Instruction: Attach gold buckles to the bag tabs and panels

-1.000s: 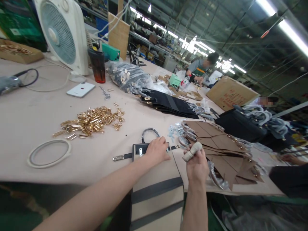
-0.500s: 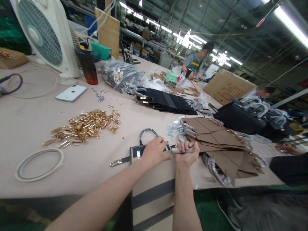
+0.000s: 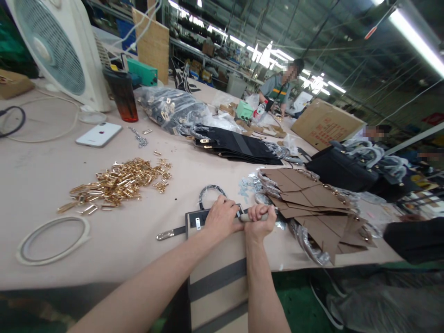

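Observation:
A beige bag panel [image 3: 218, 259] with dark stripes hangs over the table's near edge, a dark strap [image 3: 171, 232] with a metal tip running across its top. My left hand [image 3: 222, 216] presses down on the panel's top edge, fingers curled over the strap. My right hand [image 3: 258, 221] is a fist round a pale tool handle [image 3: 244, 217], held level and touching the strap beside my left hand. A black ring [image 3: 210, 192] lies just beyond both hands.
Gold metal fittings [image 3: 120, 181] are heaped to the left, near a white ring [image 3: 52, 239], a phone [image 3: 99, 134] and a fan [image 3: 55, 51]. Brown cut pieces [image 3: 312, 203] and black bags [image 3: 239, 145] lie right. Other people work at the far end.
My right hand dropped from a raised position, tool upright, down to the strap, and now grips the tool level against it. The left hand stayed on the panel.

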`<state>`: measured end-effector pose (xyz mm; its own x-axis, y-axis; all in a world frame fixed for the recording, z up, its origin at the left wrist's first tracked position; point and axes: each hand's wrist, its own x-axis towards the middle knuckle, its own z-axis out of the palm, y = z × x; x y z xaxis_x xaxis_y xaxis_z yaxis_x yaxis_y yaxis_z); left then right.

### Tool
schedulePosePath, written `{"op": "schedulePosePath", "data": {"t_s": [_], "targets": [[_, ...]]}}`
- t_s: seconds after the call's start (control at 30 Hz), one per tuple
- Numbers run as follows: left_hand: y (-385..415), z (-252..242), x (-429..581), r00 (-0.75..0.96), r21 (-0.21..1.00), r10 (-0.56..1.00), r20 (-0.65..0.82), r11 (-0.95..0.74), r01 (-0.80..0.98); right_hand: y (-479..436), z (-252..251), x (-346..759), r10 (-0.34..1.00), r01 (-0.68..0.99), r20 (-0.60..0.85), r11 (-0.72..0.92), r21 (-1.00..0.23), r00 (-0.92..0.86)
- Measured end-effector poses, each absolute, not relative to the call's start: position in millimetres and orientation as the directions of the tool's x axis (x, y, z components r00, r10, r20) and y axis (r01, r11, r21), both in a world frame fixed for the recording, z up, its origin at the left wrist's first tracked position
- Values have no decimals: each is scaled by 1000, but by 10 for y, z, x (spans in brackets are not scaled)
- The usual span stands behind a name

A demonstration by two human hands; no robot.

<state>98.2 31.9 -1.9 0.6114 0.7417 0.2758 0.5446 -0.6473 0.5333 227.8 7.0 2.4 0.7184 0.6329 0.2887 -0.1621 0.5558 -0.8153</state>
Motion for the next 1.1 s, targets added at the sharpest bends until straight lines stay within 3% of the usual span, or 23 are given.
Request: {"op": "schedulePosePath", "data": {"t_s": [0.13,0.37,0.43,0.6,0.73,0.87,0.97,1.1], "targets": [[316,8,974,612,524,742,275,-649,552,134,19,2230,635,-72,336,526,-847,696],[322,92,952,622,511,752,218,-631,584,245,34,2127,732,201,351,289,-936,584],[329,85,951,622,512,752,220,-632,582,229,50,2135,737,180,343,295,-938,582],[335,35,961,618,527,747,244,-637,562,199,171,2276,670,-70,322,487,-870,669],[332,11,967,614,525,751,244,-635,567,336,244,2346,758,-148,250,414,-898,602],[333,23,964,618,507,747,245,-642,575,489,201,2331,821,-174,151,289,-941,550],[331,56,958,621,502,748,232,-639,582,512,150,2330,829,-177,146,282,-943,540],[329,89,949,616,506,759,212,-625,595,461,78,2324,866,-36,200,243,-969,459]]}}
